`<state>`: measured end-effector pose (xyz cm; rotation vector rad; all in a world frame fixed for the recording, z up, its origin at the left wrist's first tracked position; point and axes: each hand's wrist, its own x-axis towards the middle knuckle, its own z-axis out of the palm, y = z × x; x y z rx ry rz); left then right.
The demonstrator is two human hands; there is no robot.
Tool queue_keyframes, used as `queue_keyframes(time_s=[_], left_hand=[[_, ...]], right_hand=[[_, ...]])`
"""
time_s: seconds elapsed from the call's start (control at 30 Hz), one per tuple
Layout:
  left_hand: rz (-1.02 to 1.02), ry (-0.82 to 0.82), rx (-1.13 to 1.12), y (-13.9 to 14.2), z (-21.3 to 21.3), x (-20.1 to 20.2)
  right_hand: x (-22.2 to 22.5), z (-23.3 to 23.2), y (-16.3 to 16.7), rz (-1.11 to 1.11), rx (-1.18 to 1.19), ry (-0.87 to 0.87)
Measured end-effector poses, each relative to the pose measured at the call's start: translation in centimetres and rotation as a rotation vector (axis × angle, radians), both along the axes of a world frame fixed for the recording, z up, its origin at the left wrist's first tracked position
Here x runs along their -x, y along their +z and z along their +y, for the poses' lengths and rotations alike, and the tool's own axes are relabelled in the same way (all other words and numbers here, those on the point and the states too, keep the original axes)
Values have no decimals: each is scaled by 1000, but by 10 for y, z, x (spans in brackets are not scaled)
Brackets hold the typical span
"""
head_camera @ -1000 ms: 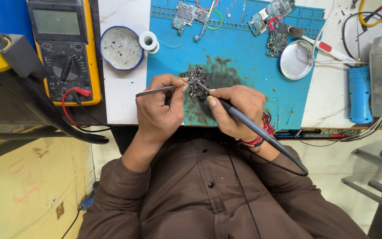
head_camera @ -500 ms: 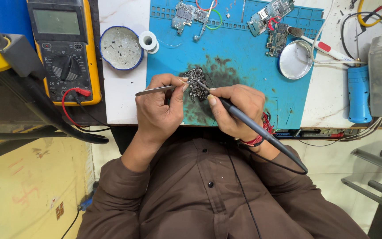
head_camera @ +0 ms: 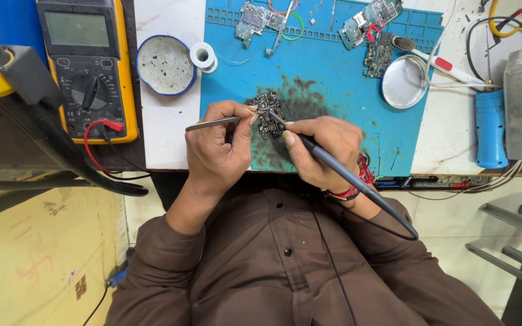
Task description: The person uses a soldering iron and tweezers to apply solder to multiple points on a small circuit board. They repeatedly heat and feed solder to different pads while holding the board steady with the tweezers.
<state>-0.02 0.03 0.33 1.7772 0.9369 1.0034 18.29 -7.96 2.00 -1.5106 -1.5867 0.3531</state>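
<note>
tweezers (head_camera: 212, 124) sit pinched in the fingers of your left hand (head_camera: 219, 151), their tips laid against the left edge of the small dark circuit board (head_camera: 269, 113). your right hand (head_camera: 321, 151) grips the soldering iron (head_camera: 333, 166) like a pen, fingers pressed together round the dark handle, the tip touching the board's right side; its cord trails off toward your sleeve. the board lies on the blue work mat (head_camera: 339, 72), near the mat's front edge, on a dark scorched stain, roughly midway along the front edge of the tabletop (head_camera: 164, 130).

progress, judged from this view: the iron is in contact with the board and the tweezers are steadying something at the same spot, so you appear to be mid-joint. whether a part is being lifted off or set down cannot be told; the joint is too small to read. nothing loose lies beside the board.

surroundings: yellow multimeter (head_camera: 86, 66) at the left end of the tabletop with a red lead plugged in; round blue-rimmed tin (head_camera: 165, 64) and solder spool (head_camera: 202, 56) just beside the mat's left edge; more bare boards (head_camera: 371, 15) along the mat's far edge; shallow metal dish (head_camera: 403, 81) toward the mat's right edge; blue-handled tool (head_camera: 490, 130) at the right end.
</note>
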Motion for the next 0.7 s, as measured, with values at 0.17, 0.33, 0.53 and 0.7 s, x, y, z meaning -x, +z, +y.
queue_keyframes(time_s=[0.17, 0.33, 0.53, 0.7], left_hand=[[10, 7, 16, 0, 0, -1], [-9, 5, 27, 1, -1, -1], [1, 8, 19, 1, 0, 0], [7, 5, 13, 1, 0, -1]], right_hand=[[-2, 0, 0, 8, 22, 26], [0, 0, -1, 11, -4, -19], [0, -1, -1, 12, -1, -6], [0, 0, 0, 33, 4, -17]])
